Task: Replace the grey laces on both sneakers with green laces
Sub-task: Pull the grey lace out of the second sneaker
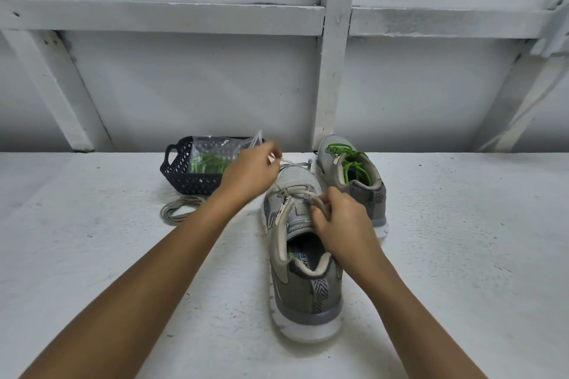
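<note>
On the white tabletop [462, 224], against a white battened wall [184, 86].

Surroundings:
- One dark lattice basket [178, 172], far left of centre, with one clear plastic bag [212, 148] inside it. The bag holds a bundle of green laces [204, 163].
- One loose grey lace coil [178, 209] lies on the surface just in front of the basket.
- The left forearm crosses the basket's right corner and hides that part of the bag.

Sneakers, two:
- Near sneaker [304, 286], centre. Its long axis runs away from the viewer, heel nearest and toe at the far end. A grey lace [295, 191] is threaded only through its front eyelets.
- Far sneaker [366, 191], just beside and right of the near one's toe. It has the same heading, angled slightly, with the heel toward the viewer. One green lace [348, 163] is threaded in it.

Hands, two:
- Left hand [251, 172], by the near sneaker's toe. Its fingers are drawn together on a strand of the grey lace; the fingertips are blurred.
- Right hand [341, 221] has its fingers curled on the near sneaker's right eyelet edge. It covers that row and part of the far sneaker's heel side. Whether it also pinches lace cannot be told.
</note>
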### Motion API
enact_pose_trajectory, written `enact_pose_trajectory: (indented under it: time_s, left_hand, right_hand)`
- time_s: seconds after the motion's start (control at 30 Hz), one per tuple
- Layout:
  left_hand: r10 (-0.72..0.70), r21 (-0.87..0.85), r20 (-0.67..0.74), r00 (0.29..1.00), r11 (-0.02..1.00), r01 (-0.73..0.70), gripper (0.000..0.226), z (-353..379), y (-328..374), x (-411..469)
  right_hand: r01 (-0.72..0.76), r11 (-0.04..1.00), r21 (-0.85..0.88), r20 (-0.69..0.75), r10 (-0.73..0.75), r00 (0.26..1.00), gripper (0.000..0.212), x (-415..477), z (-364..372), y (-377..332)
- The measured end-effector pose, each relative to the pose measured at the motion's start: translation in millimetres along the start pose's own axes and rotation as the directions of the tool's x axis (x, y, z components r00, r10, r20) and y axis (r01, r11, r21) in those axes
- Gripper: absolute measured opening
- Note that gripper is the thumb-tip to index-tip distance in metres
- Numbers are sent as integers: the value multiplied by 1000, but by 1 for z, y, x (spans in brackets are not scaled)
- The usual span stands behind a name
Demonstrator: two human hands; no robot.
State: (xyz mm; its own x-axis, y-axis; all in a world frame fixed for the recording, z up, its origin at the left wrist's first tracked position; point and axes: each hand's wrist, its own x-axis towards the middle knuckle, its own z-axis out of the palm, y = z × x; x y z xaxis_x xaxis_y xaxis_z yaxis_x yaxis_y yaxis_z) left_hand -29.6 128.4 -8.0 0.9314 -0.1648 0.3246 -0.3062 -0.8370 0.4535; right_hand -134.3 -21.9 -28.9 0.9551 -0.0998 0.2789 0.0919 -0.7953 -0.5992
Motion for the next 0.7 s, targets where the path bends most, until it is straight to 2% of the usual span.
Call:
enact_pose_trajectory:
  time_s: [0.07,0.1,0.27,0.33,0.43,0.5,0.57,0.63,0.7]
  left_hand:
    - [-7,103,250,968,995,-19,23,6,-1,-5]
    - [-28,128,312,950,992,-13,23,8,-2,-7]
    - [-21,150,247,969,989,-17,16,14,-9,-11]
    - [-36,65,142,989,997,27,15,11,-11,-9]
    - [-156,-194,-143,977,973,127,11,2,-15,0]
    - [-224,-342,-274,935,932,123,10,-5,-16,3]
    - [-196,-363,-333,922,929,66,10,-8,-16,0]
    - [-97,-267,-243,965,963,30,13,-6,-14,-5]
    - [-27,-93,19,999,995,29,19,-1,-11,-11]
  right_hand:
    - [-2,1000,7,-3,2,1000,17,0,0,0]
    - [-2,1000,8,-4,2,1000,17,0,0,0]
    - [0,1000,11,-8,0,1000,17,-1,0,1]
    - [-1,1000,16,-6,1,1000,16,-1,0,1]
    - [3,1000,26,-16,-3,1000,17,0,0,2]
    - [4,999,33,-20,-4,1000,17,0,0,3]
    - [8,999,31,-21,-7,1000,16,-1,0,3]
    - [12,999,30,-22,-11,1000,16,-1,0,3]
    - [13,999,34,-22,-13,1000,16,-1,0,3]
